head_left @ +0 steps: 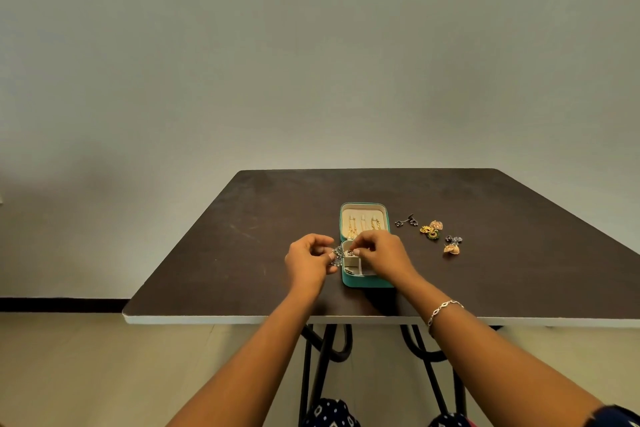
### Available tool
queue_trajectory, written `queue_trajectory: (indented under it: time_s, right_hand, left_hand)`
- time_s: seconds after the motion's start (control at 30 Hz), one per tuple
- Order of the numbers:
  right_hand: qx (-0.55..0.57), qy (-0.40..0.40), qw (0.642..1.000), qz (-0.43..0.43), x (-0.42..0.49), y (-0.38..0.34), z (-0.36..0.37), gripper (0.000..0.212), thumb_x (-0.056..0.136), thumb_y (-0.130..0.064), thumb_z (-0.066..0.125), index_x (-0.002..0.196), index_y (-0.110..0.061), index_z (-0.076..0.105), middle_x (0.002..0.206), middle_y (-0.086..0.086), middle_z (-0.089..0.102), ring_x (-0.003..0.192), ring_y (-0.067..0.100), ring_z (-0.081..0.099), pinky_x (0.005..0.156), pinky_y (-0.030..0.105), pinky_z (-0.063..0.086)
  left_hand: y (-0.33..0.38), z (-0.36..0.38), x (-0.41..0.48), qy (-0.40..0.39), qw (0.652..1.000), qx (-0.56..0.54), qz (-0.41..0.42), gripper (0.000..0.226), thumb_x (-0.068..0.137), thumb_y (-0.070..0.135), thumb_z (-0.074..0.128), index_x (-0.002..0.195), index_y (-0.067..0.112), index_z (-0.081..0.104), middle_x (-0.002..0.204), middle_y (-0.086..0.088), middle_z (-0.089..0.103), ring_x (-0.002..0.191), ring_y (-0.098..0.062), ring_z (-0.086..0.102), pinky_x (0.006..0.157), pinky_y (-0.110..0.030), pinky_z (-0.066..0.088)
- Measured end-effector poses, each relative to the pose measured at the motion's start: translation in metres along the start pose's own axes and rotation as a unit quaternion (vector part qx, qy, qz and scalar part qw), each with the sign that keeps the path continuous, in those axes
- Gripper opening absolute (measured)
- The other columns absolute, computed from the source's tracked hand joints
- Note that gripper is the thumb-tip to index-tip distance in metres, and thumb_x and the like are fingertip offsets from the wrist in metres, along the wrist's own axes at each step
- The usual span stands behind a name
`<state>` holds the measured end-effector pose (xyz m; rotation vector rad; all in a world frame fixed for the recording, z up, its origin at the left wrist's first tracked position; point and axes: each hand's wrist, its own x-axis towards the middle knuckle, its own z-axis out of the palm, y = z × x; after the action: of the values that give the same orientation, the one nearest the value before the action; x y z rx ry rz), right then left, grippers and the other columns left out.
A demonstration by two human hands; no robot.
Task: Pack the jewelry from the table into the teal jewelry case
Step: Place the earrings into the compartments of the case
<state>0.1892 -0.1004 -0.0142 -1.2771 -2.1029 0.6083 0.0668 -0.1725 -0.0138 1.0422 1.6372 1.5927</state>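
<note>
Jewelry case [367, 282] open, long axis pointing away, lid far, left hand [307, 263] pinching silver earring [336, 256], right hand [382, 253] hold unclear

One camera sits on the person's head. It looks forward and a little down, with a very wide view. The gray wall [311, 45] fills the top half. The dark table [242, 236] lies below, a bit away. The left hand [308, 263] and right hand [381, 255] show near the middle, arms stretched out from the bottom edge.
</note>
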Motion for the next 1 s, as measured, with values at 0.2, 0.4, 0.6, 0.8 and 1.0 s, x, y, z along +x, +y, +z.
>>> queue_trajectory:
  time_s: [0.2, 0.4, 0.6, 0.8, 1.0]
  right_hand:
    - [0.141, -0.097, 0.983, -0.066, -0.008, -0.016, -0.016, 0.014, 0.085, -0.010, 0.062, 0.097, -0.009, 0.067, 0.084, -0.003, 0.065, 0.076, 0.002, 0.059, 0.063, 0.012, 0.049]
    - [0.163, -0.094, 0.981, -0.045, -0.004, -0.016, -0.016, 0.010, 0.083, -0.002, 0.062, 0.092, -0.003, 0.066, 0.074, 0.001, 0.063, 0.064, 0.009, 0.059, 0.056, 0.011, 0.050]
    - [-0.016, -0.088, 0.989, -0.114, 0.009, -0.006, -0.023, 0.018, 0.080, 0.007, 0.060, 0.090, -0.005, 0.070, 0.088, 0.008, 0.071, 0.073, 0.007, 0.062, 0.067, 0.009, 0.047]
    - [-0.164, -0.145, 0.948, -0.232, 0.012, -0.006, -0.023, 0.019, 0.082, 0.003, 0.058, 0.094, -0.007, 0.070, 0.098, 0.008, 0.068, 0.090, 0.016, 0.062, 0.083, 0.026, 0.051]
    - [-0.277, -0.180, 0.890, -0.315, 0.010, -0.010, -0.024, 0.023, 0.088, -0.002, 0.051, 0.100, -0.012, 0.068, 0.104, 0.007, 0.063, 0.099, 0.021, 0.057, 0.087, 0.036, 0.047]
  left_hand:
    - [0.001, 0.001, -0.001, -0.012, 1.000, 0.010, 0.016, 0.018, 0.087, -0.004, 0.054, 0.097, 0.010, 0.059, 0.079, -0.007, 0.061, 0.076, -0.018, 0.064, 0.064, -0.026, 0.056]
    - [0.000, 0.001, -0.002, -0.021, 0.999, 0.030, 0.037, 0.019, 0.087, -0.002, 0.054, 0.100, 0.011, 0.058, 0.079, -0.003, 0.060, 0.078, -0.016, 0.062, 0.067, -0.027, 0.056]
    - [-0.013, -0.003, 0.000, -0.051, 0.975, 0.206, 0.071, 0.019, 0.086, 0.004, 0.058, 0.084, 0.021, 0.066, 0.095, 0.000, 0.064, 0.090, -0.012, 0.060, 0.080, -0.029, 0.052]
    - [-0.019, 0.001, -0.003, -0.106, 0.929, 0.335, 0.114, 0.017, 0.089, 0.010, 0.056, 0.096, 0.020, 0.068, 0.108, 0.000, 0.053, 0.102, -0.015, 0.052, 0.087, -0.027, 0.047]
    - [-0.018, 0.001, -0.006, -0.115, 0.917, 0.357, 0.138, 0.017, 0.089, 0.012, 0.055, 0.104, 0.017, 0.065, 0.111, 0.000, 0.057, 0.104, -0.015, 0.054, 0.090, -0.029, 0.049]
